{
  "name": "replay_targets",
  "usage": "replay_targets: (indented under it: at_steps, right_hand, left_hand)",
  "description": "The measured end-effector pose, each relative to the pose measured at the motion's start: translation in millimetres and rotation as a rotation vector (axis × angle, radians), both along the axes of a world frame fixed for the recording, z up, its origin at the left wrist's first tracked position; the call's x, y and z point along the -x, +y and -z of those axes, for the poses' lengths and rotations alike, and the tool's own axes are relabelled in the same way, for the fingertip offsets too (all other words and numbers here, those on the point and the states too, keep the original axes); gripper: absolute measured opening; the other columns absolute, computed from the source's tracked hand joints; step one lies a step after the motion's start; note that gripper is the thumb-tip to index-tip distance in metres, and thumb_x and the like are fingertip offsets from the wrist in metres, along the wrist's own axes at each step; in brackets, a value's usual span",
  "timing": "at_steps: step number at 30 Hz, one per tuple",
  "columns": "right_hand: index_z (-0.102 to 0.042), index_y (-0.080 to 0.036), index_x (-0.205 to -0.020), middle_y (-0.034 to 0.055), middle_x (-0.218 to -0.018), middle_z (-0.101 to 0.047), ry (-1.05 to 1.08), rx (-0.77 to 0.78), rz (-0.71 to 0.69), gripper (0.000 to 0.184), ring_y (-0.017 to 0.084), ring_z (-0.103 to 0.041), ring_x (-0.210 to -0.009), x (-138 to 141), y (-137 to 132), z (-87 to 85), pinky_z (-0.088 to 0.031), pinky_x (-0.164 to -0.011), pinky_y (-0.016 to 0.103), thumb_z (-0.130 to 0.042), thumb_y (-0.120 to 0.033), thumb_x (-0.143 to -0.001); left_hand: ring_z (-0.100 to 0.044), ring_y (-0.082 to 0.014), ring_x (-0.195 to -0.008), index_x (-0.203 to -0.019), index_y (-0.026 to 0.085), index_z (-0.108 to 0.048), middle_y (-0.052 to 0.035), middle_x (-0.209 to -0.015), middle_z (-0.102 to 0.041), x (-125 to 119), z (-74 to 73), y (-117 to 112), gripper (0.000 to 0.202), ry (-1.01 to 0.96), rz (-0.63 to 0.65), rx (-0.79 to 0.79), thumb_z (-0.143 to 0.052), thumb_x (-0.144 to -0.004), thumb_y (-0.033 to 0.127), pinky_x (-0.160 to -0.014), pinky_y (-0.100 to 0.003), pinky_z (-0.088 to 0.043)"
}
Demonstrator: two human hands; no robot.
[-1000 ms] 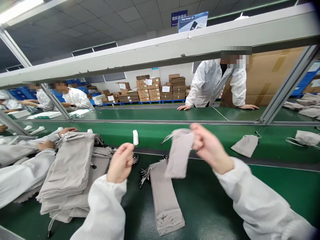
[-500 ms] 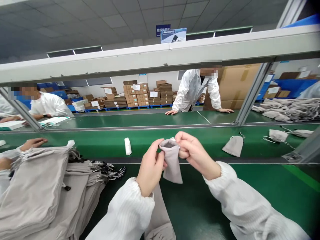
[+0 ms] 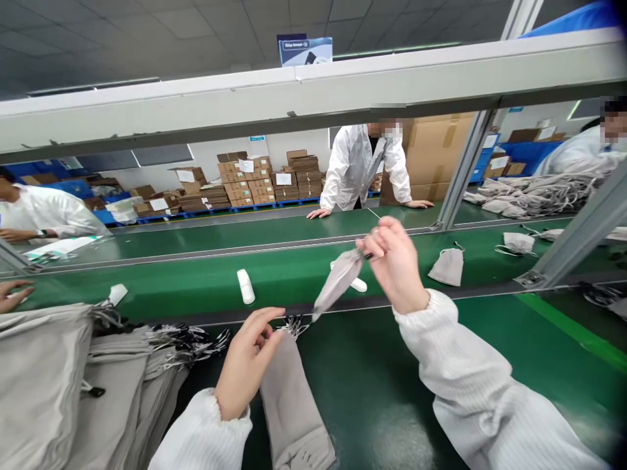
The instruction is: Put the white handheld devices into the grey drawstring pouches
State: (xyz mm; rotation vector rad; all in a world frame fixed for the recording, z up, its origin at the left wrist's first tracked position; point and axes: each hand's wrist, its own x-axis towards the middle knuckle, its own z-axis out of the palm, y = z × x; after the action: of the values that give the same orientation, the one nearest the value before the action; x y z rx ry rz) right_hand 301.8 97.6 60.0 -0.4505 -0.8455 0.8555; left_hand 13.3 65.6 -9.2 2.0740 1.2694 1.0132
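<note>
At centre, the right hand (image 3: 396, 264) pinches a grey pouch (image 3: 337, 279) partly hiding a white device (image 3: 359, 285); the left hand (image 3: 246, 362) is loosely spread. Bag piles (image 3: 110, 385) crowd the lower left.

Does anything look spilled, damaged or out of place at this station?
Nothing looks spilled. The one oddity is the white overhead beam: dark marks along its lower edge look like chips, though I can't be sure. The small grey pouch hangs aslant from the right hand, but that seems mere handling.
</note>
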Motion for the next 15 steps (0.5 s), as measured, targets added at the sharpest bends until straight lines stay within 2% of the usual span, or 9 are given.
replay_targets:
  at_steps: [2,3,5,6,9,11,13,15]
  right_hand:
    - [-0.049,-0.023,-0.093,-0.0108,-0.058,-0.040,-0.207,-0.103,0.354,0.005,0.008,-0.047,-0.051,-18,15,9.3,-0.050,-0.073,0.026,-0.054,-0.023,-0.093]
    - [-0.051,-0.023,-0.093,-0.0090,-0.060,-0.046,-0.339,-0.108,0.500,0.003,0.010,-0.053,-0.055,-27,23,16.3,-0.049,-0.075,0.027,-0.051,-0.026,-0.095]
    - [-0.054,-0.022,-0.101,-0.0041,-0.065,-0.057,-0.643,-0.008,0.685,0.013,0.014,-0.060,-0.063,-43,43,34.8,-0.048,-0.073,0.029,-0.043,-0.028,-0.099]
    - [-0.055,-0.022,-0.110,-0.0012,-0.072,-0.063,-0.827,0.094,0.719,0.019,0.016,-0.063,-0.069,-48,54,46.2,-0.048,-0.075,0.030,-0.040,-0.027,-0.099]
    - [-0.044,-0.016,-0.138,0.0111,-0.106,-0.070,-1.345,0.446,0.627,0.044,0.022,-0.066,-0.096,-54,84,85.4,-0.048,-0.086,0.034,-0.049,-0.021,-0.095]
    - [-0.043,-0.010,-0.141,0.0193,-0.117,-0.066,-1.508,0.615,0.525,0.056,0.028,-0.065,-0.104,-51,99,112.0,-0.048,-0.088,0.038,-0.060,-0.018,-0.088]
    - [-0.053,-0.006,-0.131,0.0197,-0.111,-0.067,-1.539,0.713,0.477,0.048,0.028,-0.066,-0.098,-46,108,134.0,-0.051,-0.085,0.041,-0.066,-0.019,-0.087]
    - [-0.059,-0.010,-0.123,0.0134,-0.108,-0.067,-1.547,0.768,0.467,0.034,0.023,-0.066,-0.094,-41,109,147.2,-0.054,-0.084,0.041,-0.064,-0.026,-0.094]
  left_hand:
    - [-0.061,-0.0232,-0.097,-0.115,0.026,-0.065,-0.0066,-0.119,-0.064,14,17.4,-4,0.028,0.147,-0.038,-0.103,-0.058,-0.089,0.029,-0.078,-0.035,-0.052]
    - [-0.060,-0.0250,-0.100,-0.111,0.025,-0.066,-0.0066,-0.115,-0.065,21,26.8,-6,0.026,0.216,-0.058,-0.148,-0.060,-0.086,0.026,-0.082,-0.037,-0.052]
    - [-0.060,-0.0257,-0.100,-0.101,0.022,-0.066,-0.0065,-0.109,-0.065,32,43.8,-9,0.018,0.315,-0.084,-0.201,-0.061,-0.084,0.021,-0.085,-0.039,-0.051]
    - [-0.060,-0.0246,-0.098,-0.098,0.022,-0.065,-0.0064,-0.107,-0.065,36,50.3,-10,0.014,0.341,-0.093,-0.216,-0.059,-0.085,0.020,-0.084,-0.039,-0.051]
    - [-0.062,-0.0211,-0.095,-0.098,0.021,-0.062,-0.0054,-0.104,-0.064,38,60.5,-11,0.014,0.357,-0.128,-0.255,-0.051,-0.090,0.017,-0.082,-0.034,-0.051]
    - [-0.063,-0.0194,-0.094,-0.102,0.022,-0.062,-0.0043,-0.103,-0.064,35,61.3,-11,0.017,0.367,-0.159,-0.256,-0.050,-0.091,0.017,-0.079,-0.031,-0.051]
    - [-0.064,-0.0180,-0.088,-0.102,0.022,-0.062,-0.0038,-0.103,-0.064,33,60.2,-10,0.015,0.397,-0.183,-0.254,-0.050,-0.093,0.019,-0.072,-0.029,-0.050]
    - [-0.063,-0.0179,-0.083,-0.093,0.021,-0.064,-0.0045,-0.098,-0.064,34,59.2,-10,0.017,0.449,-0.186,-0.303,-0.047,-0.096,0.022,-0.069,-0.029,-0.048]
